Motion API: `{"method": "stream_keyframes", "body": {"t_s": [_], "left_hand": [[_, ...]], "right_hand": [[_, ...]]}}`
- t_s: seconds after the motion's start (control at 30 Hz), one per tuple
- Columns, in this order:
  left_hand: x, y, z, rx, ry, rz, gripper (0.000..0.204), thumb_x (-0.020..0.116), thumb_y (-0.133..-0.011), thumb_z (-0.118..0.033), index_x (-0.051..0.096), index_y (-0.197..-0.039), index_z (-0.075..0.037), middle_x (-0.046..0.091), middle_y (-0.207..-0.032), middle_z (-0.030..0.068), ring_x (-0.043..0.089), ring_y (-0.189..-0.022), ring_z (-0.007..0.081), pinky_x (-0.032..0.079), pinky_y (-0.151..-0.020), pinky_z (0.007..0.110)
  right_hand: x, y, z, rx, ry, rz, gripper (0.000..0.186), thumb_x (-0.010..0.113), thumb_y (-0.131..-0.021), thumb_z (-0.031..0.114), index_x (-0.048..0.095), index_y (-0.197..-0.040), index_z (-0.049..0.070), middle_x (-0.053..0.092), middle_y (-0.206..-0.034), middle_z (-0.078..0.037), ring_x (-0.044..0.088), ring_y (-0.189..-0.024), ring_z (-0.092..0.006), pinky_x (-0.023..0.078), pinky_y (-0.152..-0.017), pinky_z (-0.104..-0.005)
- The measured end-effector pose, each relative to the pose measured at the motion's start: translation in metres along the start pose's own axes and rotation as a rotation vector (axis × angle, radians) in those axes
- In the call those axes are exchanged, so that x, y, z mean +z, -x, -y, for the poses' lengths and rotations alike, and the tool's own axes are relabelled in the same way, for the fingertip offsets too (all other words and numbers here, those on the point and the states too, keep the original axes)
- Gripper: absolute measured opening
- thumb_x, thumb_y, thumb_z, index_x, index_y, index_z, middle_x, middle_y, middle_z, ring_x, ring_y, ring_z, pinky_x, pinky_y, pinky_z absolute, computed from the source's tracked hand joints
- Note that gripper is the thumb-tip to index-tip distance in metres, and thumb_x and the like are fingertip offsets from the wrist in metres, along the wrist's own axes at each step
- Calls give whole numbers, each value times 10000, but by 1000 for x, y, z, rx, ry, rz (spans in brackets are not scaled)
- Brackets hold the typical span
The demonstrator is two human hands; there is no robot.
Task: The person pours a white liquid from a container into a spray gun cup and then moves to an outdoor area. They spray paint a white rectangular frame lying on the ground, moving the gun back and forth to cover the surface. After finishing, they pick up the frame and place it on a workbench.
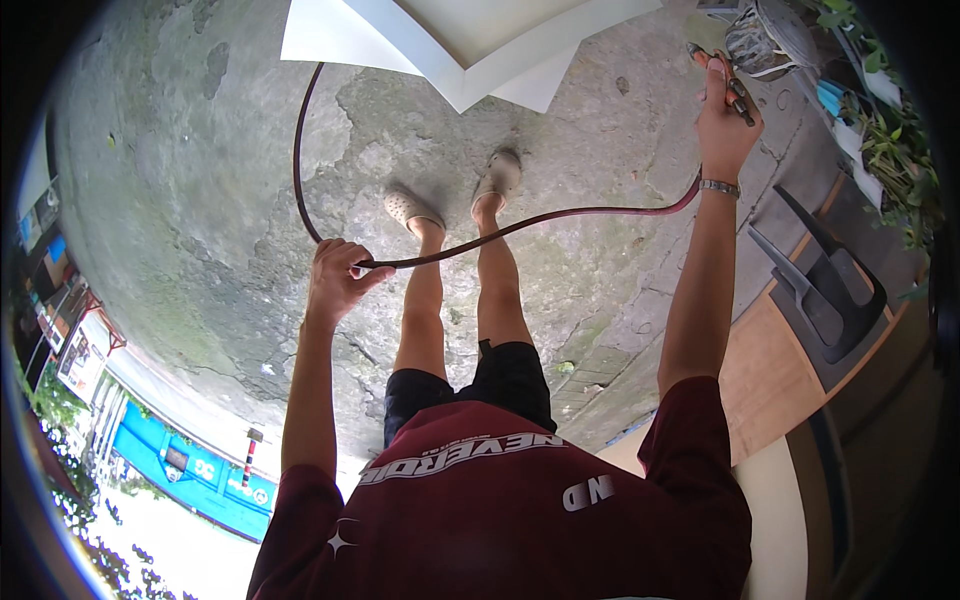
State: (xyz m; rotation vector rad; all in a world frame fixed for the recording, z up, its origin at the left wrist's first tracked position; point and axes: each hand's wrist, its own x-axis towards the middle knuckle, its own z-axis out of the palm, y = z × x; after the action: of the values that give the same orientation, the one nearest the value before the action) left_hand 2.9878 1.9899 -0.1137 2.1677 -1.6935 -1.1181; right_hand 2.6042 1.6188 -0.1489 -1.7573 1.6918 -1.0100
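Observation:
My right hand (727, 125), raised at the upper right, is closed around a slim dark metal spray gun (738, 92), its tip pointing up and left. A dark red hose (560, 213) comes up to that wrist and sags across in front of my legs. My left hand (338, 277) grips the same hose lower on the left. Beyond it, the hose curves up and passes out of sight by a white angular frame (440, 62) at the top. Where the hose joins the gun is hidden behind my right hand.
Rough, stained concrete (240, 200) lies underfoot. A round wire-caged fan (765, 45) stands beyond my right hand, with green plants (895, 160) beside it. A dark plastic chair (830, 290) and a wooden board (775, 370) are at my right. A blue banner (190, 470) hangs far left.

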Motion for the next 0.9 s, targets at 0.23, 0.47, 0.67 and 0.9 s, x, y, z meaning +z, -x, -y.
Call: {"method": "stream_keyframes", "body": {"t_s": [0.23, 0.47, 0.67, 0.9], "left_hand": [[3, -13, -13, -23, 22, 2, 376, 895, -696, -365, 635, -671, -95, 539, -580, 18, 526, -600, 207, 416, -766, 372], [0, -12, -7, -35, -8, 8, 384, 898, -693, -369, 632, -664, -94, 538, -581, 20, 519, -598, 213, 418, -775, 376], [-8, -7, 5, 0, -45, 38, 396, 904, -679, -379, 627, -650, -98, 532, -571, 15, 520, -604, 211, 417, -778, 374], [-20, 5, 27, 56, -92, 74, 429, 899, -654, -418, 617, -644, -94, 537, -575, 18, 532, -629, 220, 426, -783, 386]], "right_hand": [[-12, -43, -46, -140, 148, -137, 323, 715, -951, 332, 794, -956, 19, 673, -647, -9, 532, -543, -79, 439, -525, -271], [-16, -13, -14, 23, 172, -46, 296, 688, -974, 296, 795, -1003, 22, 740, -744, -8, 599, -634, -62, 471, -596, -264], [-8, 54, 32, 184, -90, 92, 297, 657, -998, 258, 763, -1069, -9, 759, -815, -28, 557, -632, -50, 471, -599, -247], [5, 128, 71, 192, -71, 286, 270, 661, -999, 235, 752, -1029, -17, 755, -826, -44, 576, -628, -69, 462, -584, -243]]}}
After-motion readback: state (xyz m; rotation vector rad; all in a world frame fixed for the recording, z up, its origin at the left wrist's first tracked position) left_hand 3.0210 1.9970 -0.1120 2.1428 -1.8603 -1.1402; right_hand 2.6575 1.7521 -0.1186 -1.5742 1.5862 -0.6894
